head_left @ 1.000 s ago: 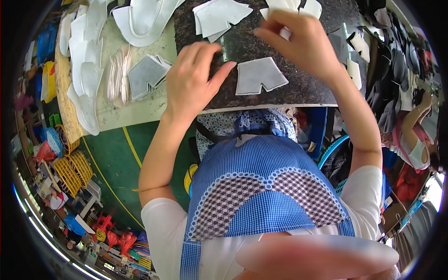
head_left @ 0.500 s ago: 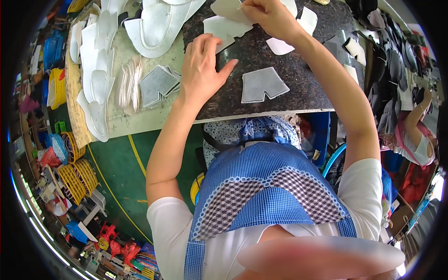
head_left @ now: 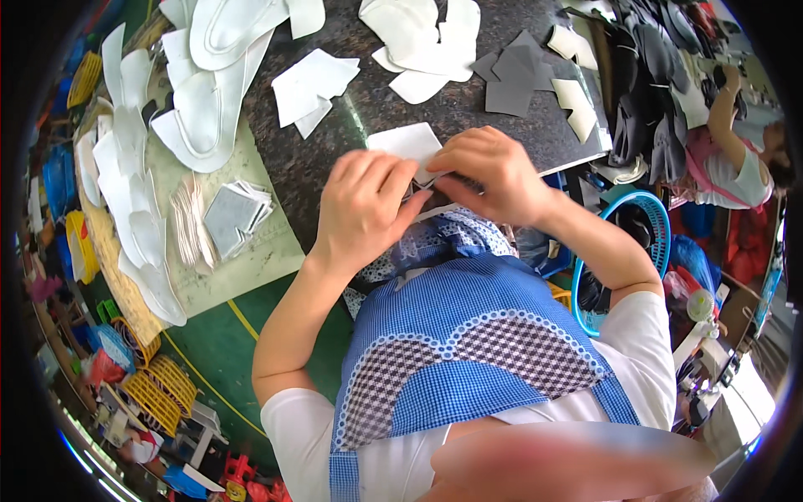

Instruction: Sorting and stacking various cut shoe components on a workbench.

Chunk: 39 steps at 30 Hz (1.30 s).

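Close to the table's front edge lies a pale notched cut piece (head_left: 407, 139), its far part showing beyond my fingers. My left hand (head_left: 365, 199) is closed at its near left side, fingertips pressed together. From the other side my right hand (head_left: 489, 174) pinches at the same near edge, by the notch. The two hands almost meet, and their fingers hide most of the near edge. A small pile of white cut pieces (head_left: 314, 88) rests on the dark stone top (head_left: 335, 138), beyond my left hand.
More white pieces (head_left: 422, 42) and dark grey pieces (head_left: 517, 75) lie farther back. At left, stacked grey pieces (head_left: 238, 217) and large curved white pieces (head_left: 201, 117) cover a pale board (head_left: 259, 259). Black pieces (head_left: 636, 92) are heaped at right, above a blue basket (head_left: 665, 243). Another person (head_left: 736, 151) is at far right.
Both hands have come back from the white pieces at the far side to the notched piece near the front edge. My left hand has closed. The view has shifted too.
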Available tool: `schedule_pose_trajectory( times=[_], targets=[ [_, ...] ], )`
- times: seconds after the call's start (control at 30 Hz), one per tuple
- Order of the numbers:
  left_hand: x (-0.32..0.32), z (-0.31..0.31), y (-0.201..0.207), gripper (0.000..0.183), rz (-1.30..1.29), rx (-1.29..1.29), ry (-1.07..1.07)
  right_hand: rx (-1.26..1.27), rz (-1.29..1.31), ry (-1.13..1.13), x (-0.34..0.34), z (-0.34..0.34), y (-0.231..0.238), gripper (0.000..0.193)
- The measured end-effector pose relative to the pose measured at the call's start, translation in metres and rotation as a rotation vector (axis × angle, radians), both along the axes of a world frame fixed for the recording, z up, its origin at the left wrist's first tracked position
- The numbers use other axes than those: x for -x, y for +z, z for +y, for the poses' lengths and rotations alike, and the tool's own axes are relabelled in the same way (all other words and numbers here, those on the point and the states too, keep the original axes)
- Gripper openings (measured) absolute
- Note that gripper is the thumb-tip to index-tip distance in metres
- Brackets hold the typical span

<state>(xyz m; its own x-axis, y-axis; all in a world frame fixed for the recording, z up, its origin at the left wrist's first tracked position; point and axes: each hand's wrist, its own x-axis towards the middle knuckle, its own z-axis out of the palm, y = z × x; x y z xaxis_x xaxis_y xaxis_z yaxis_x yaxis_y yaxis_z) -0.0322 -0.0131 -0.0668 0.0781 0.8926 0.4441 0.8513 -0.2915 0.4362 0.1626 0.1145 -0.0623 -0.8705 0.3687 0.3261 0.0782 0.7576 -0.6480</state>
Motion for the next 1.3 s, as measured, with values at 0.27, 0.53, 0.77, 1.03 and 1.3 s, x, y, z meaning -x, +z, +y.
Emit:
schedule_pose_trajectory(
  times=[0.27,0.53,0.77,1.03,1.3],
  targets=[
    [0.006,0.012,0.008,0.03,-0.114,0.04,-0.007,-0.089,0.096,-0.419,-0.022,0.103,0.029,0.017],
    [-0.004,-0.015,-0.002,0.039,0.03,0.182,-0.01,0.162,-0.092,-0.41,-0.054,0.098,0.027,0.023],
    [-0.029,0.083,0.011,0.066,0.046,0.046,-0.225,-0.353,-0.059,-0.394,-0.054,0.057,-0.018,0.021],
    [-0.041,0.115,-0.005,0.08,0.229,0.168,-0.171,0.295,0.684,-0.945,-0.084,0.093,0.018,0.012],
    [-0.036,0.032,0.023,0.03,-0.09,0.004,-0.054,1.109,0.269,-0.414,-0.05,-0.007,0.039,0.017]
  ],
)
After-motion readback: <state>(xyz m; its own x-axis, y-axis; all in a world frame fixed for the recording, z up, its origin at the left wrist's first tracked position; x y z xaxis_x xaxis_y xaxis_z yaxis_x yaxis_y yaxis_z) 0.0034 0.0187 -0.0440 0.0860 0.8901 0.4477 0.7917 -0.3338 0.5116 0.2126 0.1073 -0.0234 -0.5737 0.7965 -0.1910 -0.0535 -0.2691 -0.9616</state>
